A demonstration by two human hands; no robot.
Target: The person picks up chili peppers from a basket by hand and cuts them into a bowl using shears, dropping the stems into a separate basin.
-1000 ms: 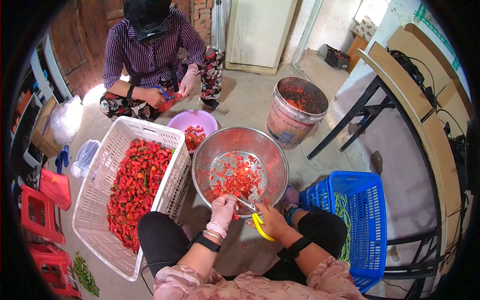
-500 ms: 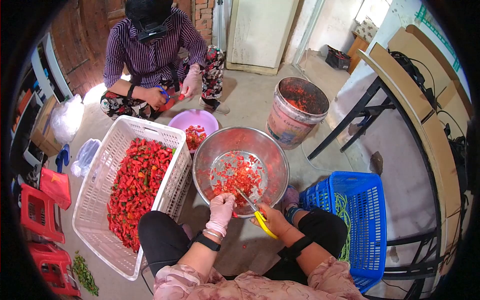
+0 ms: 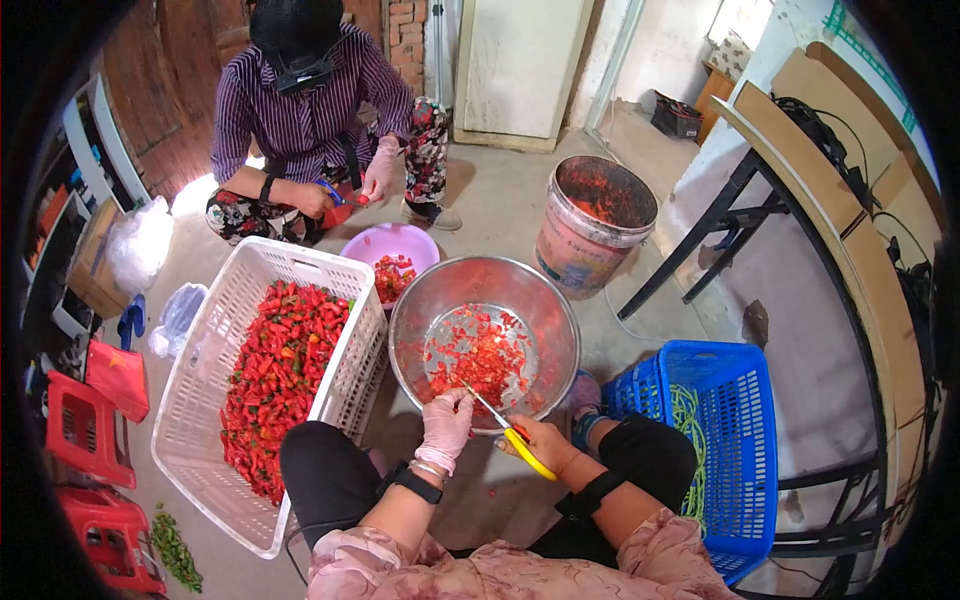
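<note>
My left hand, in a thin clear glove, is closed at the near rim of a steel bowl. Its fingers pinch what looks like a red pepper, mostly hidden by the glove. My bare right hand is wrapped round yellow-handled scissors. The blades point up and left over the bowl, their tips close beside my left fingertips. Chopped red pepper pieces lie across the bowl's bottom. To the left, a white crate holds many whole red peppers.
Opposite, a person sits with blue-handled scissors and a red pepper, above a lilac basin. A stained bucket stands behind the bowl. A blue crate is at my right, by a table. Red stools stand far left.
The scissors have shifted slightly left, bringing their tips over to my left fingertips. My left fingers have turned a little. The view has moved slightly.
</note>
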